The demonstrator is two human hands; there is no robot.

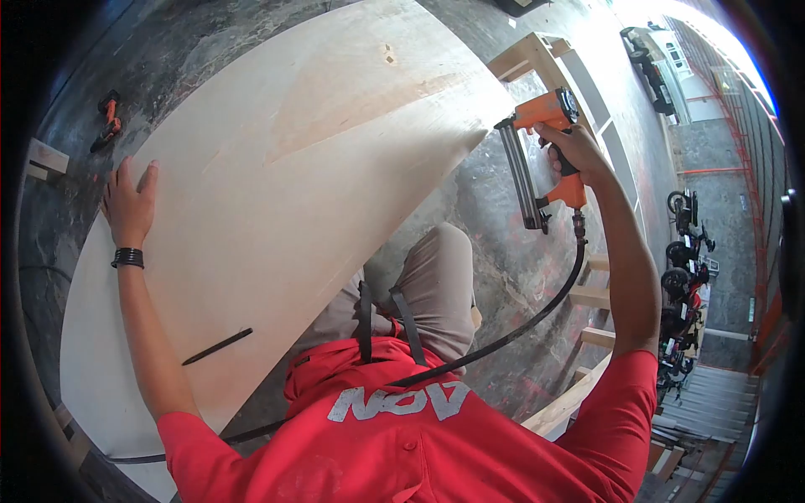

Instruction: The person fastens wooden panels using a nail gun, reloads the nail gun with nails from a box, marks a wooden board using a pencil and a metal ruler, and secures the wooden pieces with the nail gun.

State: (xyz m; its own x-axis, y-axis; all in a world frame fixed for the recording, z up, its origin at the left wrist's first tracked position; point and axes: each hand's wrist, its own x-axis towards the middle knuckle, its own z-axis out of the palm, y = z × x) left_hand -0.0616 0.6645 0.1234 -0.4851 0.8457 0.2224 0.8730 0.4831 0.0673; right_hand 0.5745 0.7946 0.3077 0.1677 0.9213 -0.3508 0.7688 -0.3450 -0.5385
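A large pale plywood panel (pixel 243 210) with a curved edge lies in front of me. My left hand (pixel 130 205) rests on its left edge with the fingers spread, a dark band at the wrist. In my right hand (pixel 574 155) is an orange nail gun (pixel 541 109), gripped by its black handle, its nose close to the panel's right corner. Whether the nose touches the wood I cannot tell. A black hose (pixel 537 317) runs from the gun's base across my lap. On the panel near my left forearm lies a black pen-like stick (pixel 218 345).
An orange and black power tool (pixel 109 121) is on the concrete floor at left, near a wooden block (pixel 48 158). A wooden frame (pixel 545 63) with slats stands along the right. Beyond it are several motorbikes (pixel 677 281) and a parked vehicle (pixel 654 71).
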